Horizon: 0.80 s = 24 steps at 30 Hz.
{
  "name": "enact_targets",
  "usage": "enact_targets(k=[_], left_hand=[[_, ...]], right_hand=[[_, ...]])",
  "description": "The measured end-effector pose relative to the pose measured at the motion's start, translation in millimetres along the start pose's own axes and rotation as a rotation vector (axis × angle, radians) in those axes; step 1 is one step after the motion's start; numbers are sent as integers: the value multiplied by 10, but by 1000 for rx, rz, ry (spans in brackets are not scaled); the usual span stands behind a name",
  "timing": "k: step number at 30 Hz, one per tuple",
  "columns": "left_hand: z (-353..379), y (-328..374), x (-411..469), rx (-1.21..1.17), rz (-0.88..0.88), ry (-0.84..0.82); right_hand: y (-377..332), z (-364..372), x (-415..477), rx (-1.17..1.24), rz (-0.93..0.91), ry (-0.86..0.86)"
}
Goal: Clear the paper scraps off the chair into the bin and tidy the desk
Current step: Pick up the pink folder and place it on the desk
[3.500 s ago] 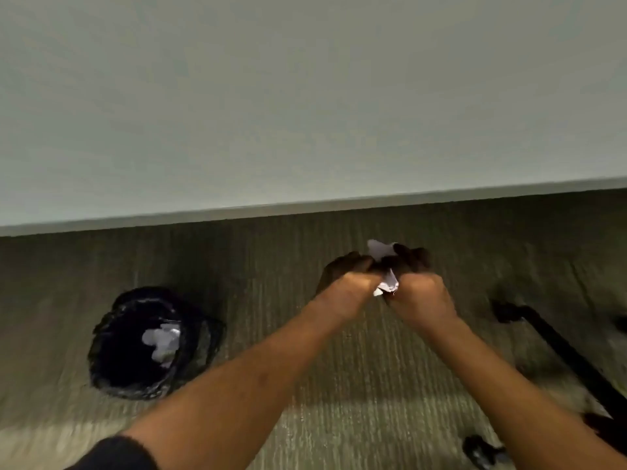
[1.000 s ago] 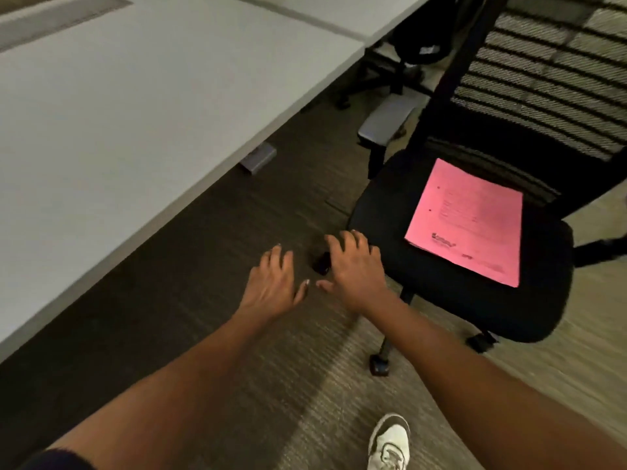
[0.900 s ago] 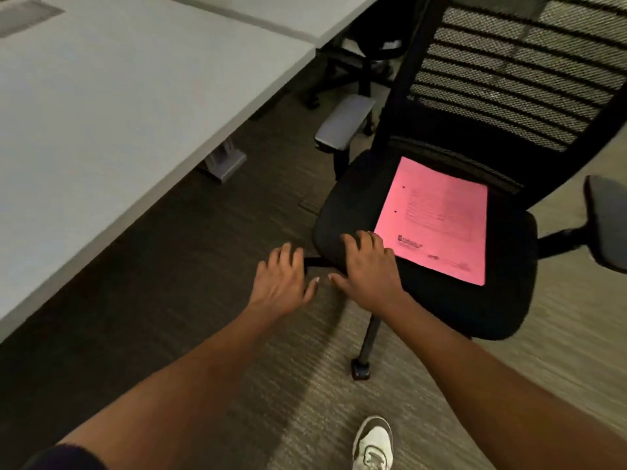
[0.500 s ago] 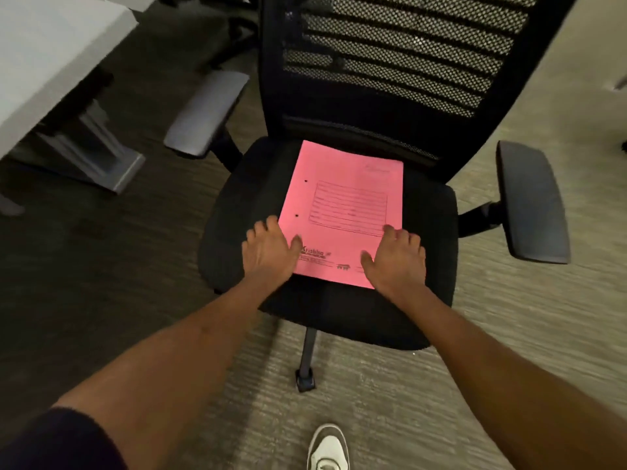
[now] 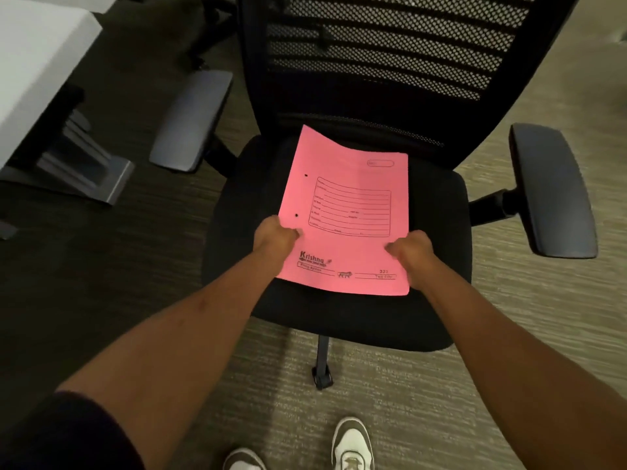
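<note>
At the far left, the corner of a white desk [image 5: 37, 59] juts into view, with its grey metal foot [image 5: 91, 171] resting on the dark carpet below it. Next comes the black office chair [image 5: 437, 232], whose left armrest [image 5: 191, 120] angles out near the desk foot. The left hand [image 5: 273, 237] is curled closed on the left edge of a pink file folder [image 5: 349, 212], thumb on top near the lower of two punched holes and the fingers hidden underneath. The folder sits over the middle of the seat cushion; its far edge curls upward toward the mesh backrest [image 5: 390, 56], while whether its near edge touches the seat cannot be told. Its cover carries a lined form box and the printed word "Krishna" near the lower left corner. The right hand [image 5: 412, 249] pinches the folder's lower right edge in the same way, thumb above and fingers tucked below. Further right, the right armrest [image 5: 553, 191] stands well apart from the seat on its black arm. Along the bottom, a dark sleeve [image 5: 68, 432] covers the left upper arm, and two white and dark shoes [image 5: 351, 442] stand on the paler carpet in front of the chair's base leg [image 5: 322, 364].
</note>
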State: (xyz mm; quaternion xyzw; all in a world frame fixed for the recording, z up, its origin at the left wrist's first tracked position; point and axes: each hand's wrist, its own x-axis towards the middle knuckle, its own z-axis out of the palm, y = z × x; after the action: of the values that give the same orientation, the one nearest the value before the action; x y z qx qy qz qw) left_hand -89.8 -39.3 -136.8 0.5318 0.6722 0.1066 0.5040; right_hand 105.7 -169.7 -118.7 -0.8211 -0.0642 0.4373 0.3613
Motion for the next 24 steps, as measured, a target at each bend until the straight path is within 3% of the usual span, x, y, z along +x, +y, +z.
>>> enact_targets(k=[12,16,24], left_hand=[[-1250,148,-706,-155,144,234],[-2017,287,-1000,-211,161,365],[-4015,176,-1682,-94,224,614]], right_hand=[[-668,329,-1369,-19,-386,69],[-1305,698,-1914,-53,-505,37],[-2283,1882,-3169,-147,-716,-167]])
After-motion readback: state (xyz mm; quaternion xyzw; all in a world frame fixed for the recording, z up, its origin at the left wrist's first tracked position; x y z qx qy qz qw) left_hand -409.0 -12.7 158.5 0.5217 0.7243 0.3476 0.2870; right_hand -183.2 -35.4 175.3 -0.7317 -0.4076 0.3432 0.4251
